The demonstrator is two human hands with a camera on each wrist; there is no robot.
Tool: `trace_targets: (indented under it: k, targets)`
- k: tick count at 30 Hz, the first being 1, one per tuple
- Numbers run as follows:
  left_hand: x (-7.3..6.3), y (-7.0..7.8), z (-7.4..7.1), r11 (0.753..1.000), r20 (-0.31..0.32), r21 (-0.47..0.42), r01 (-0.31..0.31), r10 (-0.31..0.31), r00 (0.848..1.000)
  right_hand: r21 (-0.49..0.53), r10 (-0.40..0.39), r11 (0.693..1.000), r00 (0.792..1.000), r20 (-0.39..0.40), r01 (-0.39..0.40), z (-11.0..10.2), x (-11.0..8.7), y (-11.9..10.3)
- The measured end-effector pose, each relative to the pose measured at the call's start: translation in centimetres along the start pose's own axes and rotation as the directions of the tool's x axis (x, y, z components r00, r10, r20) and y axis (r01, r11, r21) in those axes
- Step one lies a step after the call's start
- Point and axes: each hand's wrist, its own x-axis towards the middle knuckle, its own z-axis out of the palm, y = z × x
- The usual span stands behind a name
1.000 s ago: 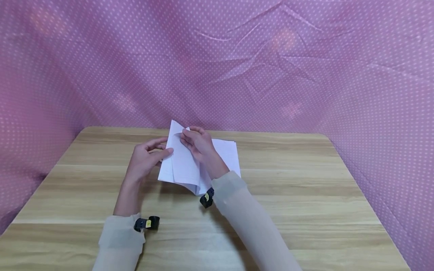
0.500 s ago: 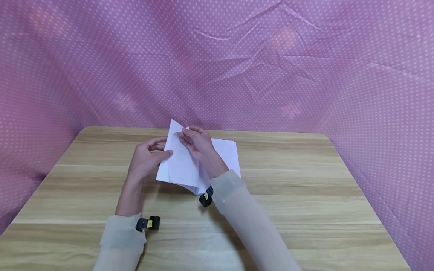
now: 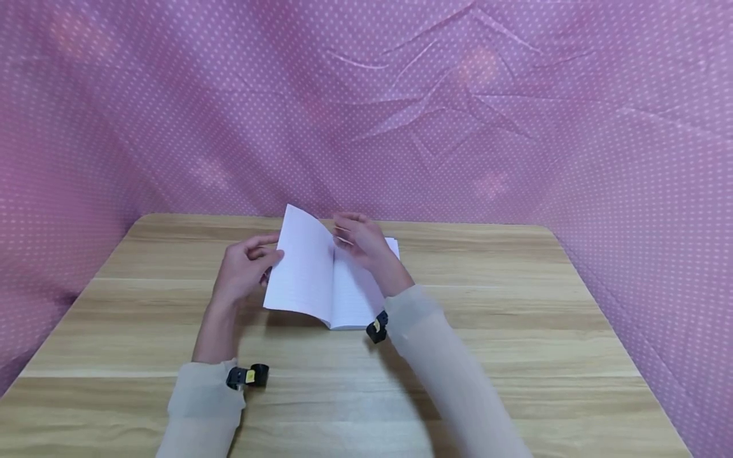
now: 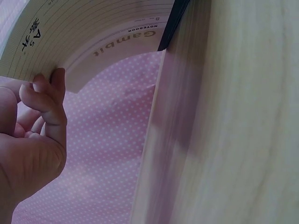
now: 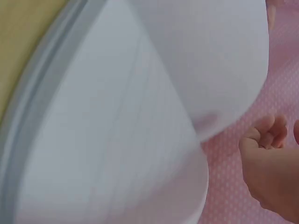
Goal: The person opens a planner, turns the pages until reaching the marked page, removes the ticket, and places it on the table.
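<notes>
An open notebook (image 3: 303, 273) with white lined pages sits near the middle of the table, its left side raised and bowed. My left hand (image 3: 243, 270) pinches the outer edge of that raised side, thumb on the page face and fingers behind. In the left wrist view, the cover (image 4: 100, 42) bears the words "Gambit NOTEBOOK" and a dark spine strip. My right hand (image 3: 369, 245) hovers above the right-hand page (image 3: 350, 302), fingers loosely bent and holding nothing. The right wrist view shows this hand (image 5: 271, 168) apart from the pages (image 5: 107, 130).
The wood-grain table (image 3: 515, 343) extends around the notebook on all sides. A pink dotted cloth (image 3: 366, 114) hangs behind it and along both sides. Small black cameras (image 3: 249, 376) are strapped at the cuffs of both sleeves.
My right hand has let go of a turned page and moved right, off the left side. That page now lies against the raised left side. My left hand has hardly moved.
</notes>
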Motion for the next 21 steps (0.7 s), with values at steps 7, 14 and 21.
trace_targets:
  k: [7,14,21]
  targets:
    - [0.0,-0.2,-0.2,0.999,0.034,-0.031,0.024,-0.023,0.999,-0.168,-0.006,0.986,0.999,-0.036,0.0,-3.4,-0.1,-1.5]
    - [-0.3,-0.2,-0.3,0.999,0.044,-0.042,0.02,-0.018,0.999,-0.311,-0.033,0.95,0.996,-0.082,0.006,-7.0,-0.6,-2.6]
    - [-0.2,-0.3,-0.3,0.999,0.051,-0.043,0.002,0.0,0.999,-0.344,-0.072,0.937,0.996,-0.044,0.053,-8.6,-0.7,-3.1]
